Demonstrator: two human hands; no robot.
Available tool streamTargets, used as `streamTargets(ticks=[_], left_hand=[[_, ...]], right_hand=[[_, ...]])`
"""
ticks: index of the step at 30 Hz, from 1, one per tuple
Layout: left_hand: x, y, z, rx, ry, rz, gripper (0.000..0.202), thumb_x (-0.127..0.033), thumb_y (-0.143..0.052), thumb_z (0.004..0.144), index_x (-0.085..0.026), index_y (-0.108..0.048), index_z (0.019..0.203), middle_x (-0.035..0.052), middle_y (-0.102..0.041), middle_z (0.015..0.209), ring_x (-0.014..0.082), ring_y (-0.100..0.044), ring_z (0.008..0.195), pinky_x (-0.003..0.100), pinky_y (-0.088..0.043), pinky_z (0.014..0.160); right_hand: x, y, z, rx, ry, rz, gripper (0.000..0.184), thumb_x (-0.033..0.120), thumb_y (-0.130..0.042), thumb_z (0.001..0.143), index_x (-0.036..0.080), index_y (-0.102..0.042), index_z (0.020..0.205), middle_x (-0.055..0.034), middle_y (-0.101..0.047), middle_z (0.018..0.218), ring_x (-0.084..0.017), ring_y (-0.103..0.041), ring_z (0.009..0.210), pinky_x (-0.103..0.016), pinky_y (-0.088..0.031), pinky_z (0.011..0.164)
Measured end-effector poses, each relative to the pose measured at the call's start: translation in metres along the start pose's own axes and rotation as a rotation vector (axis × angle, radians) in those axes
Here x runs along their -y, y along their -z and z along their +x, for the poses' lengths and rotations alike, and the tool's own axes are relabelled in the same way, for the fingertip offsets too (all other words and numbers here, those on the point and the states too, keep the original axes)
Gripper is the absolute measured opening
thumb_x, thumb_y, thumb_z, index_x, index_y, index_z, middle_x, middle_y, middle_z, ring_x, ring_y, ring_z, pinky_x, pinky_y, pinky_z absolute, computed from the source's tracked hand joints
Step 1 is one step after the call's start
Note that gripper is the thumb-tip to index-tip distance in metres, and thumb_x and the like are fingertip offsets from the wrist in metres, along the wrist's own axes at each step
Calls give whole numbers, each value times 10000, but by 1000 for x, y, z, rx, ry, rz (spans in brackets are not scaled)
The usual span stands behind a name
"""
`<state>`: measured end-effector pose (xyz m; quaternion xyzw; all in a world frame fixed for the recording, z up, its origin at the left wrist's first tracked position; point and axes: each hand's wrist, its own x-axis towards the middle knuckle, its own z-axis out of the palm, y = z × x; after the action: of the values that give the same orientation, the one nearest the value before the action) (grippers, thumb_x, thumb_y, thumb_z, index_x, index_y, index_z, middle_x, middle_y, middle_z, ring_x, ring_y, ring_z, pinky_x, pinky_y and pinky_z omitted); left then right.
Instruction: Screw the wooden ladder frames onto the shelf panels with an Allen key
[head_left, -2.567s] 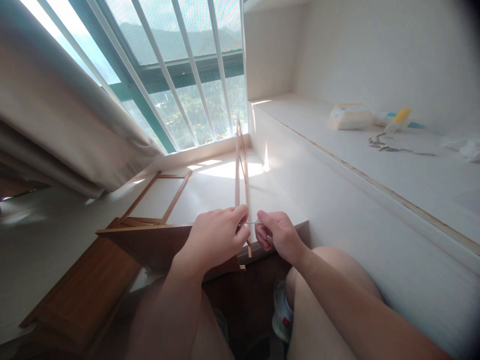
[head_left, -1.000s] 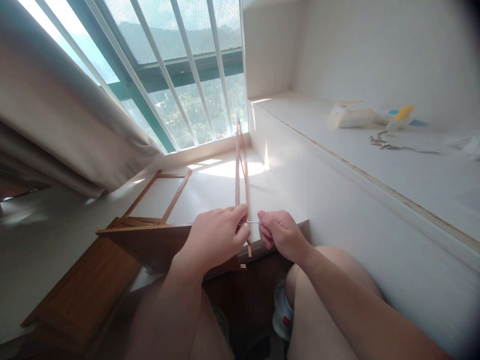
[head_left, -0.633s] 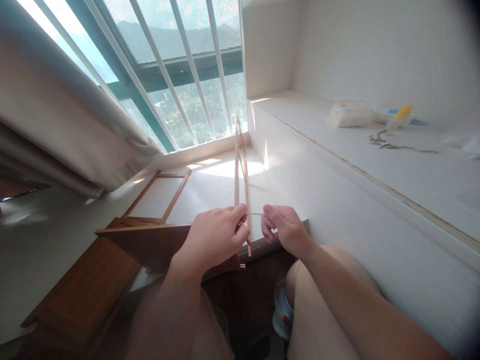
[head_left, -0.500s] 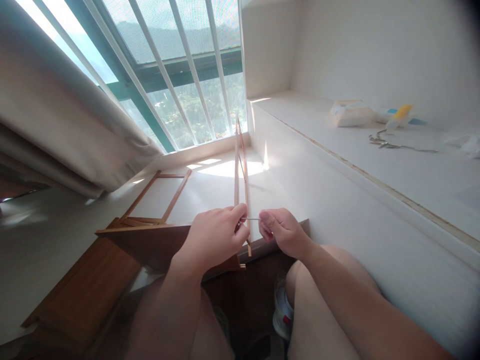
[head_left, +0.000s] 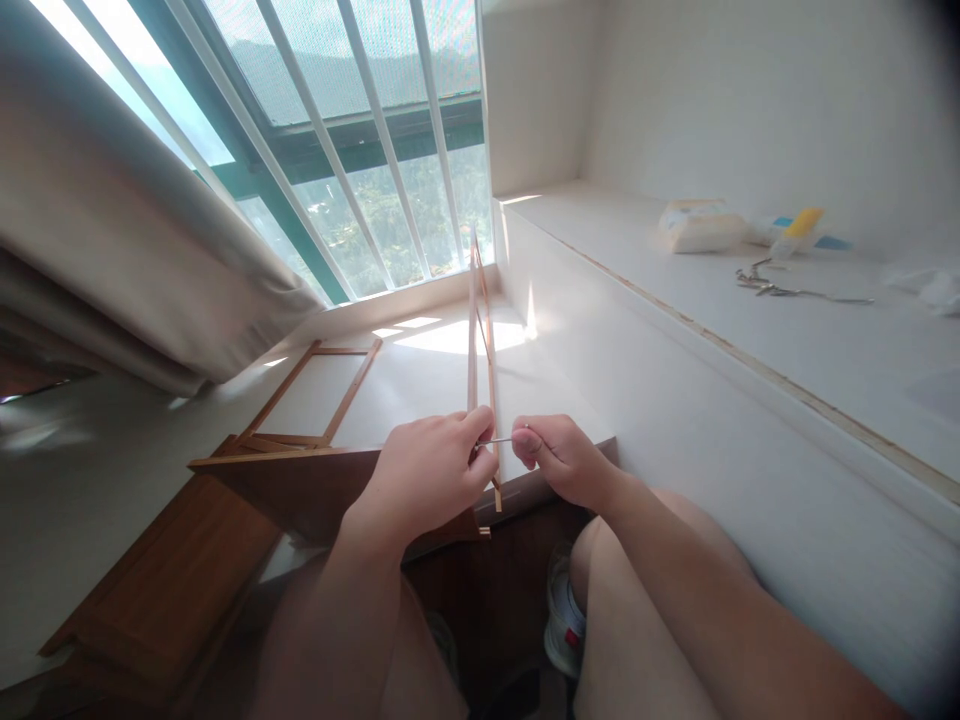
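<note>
You had the thin, straight silver metal rod (head_left: pixel 502 440) between your bare left hand (head_left: pixel 429 468) and your bare right hand (head_left: pixel 564 458), both with fingers (head_left: pixel 487 464) curled nearly closed to pinch its ends, so holding it level and moving it gently seemed best.

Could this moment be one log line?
left hand: closed at thin rod | right hand: pinching rod | metal pieces: on ledge
</note>
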<state>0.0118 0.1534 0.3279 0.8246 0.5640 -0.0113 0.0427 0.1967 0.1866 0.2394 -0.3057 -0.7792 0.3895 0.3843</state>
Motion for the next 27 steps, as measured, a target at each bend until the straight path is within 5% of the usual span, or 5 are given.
streamTargets(ticks=[6,12,18,27], left_hand=[[2,-2,0,-28,-26,1,117,-317,-394,902,-270,-500,898,-13,-666,821,207,-599,715,309,-292,575],[3,-4,0,-47,-46,2,97,-312,-394,898,-271,-481,885,-20,-647,795,210,-581,693,309,-272,565],[4,-6,0,-54,-46,0,106,-313,-382,909,-273,-479,893,-21,-643,795,210,-585,707,311,-271,574],[5,-6,1,-42,-43,-15,121,-318,-378,916,-276,-491,908,-23,-645,803,208,-590,725,311,-264,585]], right_hand=[[4,-5,2,-83,-31,28,465,458,-364,1000,194,-459,630,0,-463,599,-135,-429,572,-277,-346,587],[10,-17,3,-132,-225,425,559,466,-409,981,189,-409,496,16,-429,439,-105,-416,444,-263,-349,503],[5,-25,4,-71,-440,871,543,482,-446,941,198,-403,481,28,-407,337,-94,-350,288,-230,-222,324],[5,-10,3,-172,-417,809,532,466,-436,955,206,-373,496,39,-390,345,-97,-353,293,-233,-246,334]])
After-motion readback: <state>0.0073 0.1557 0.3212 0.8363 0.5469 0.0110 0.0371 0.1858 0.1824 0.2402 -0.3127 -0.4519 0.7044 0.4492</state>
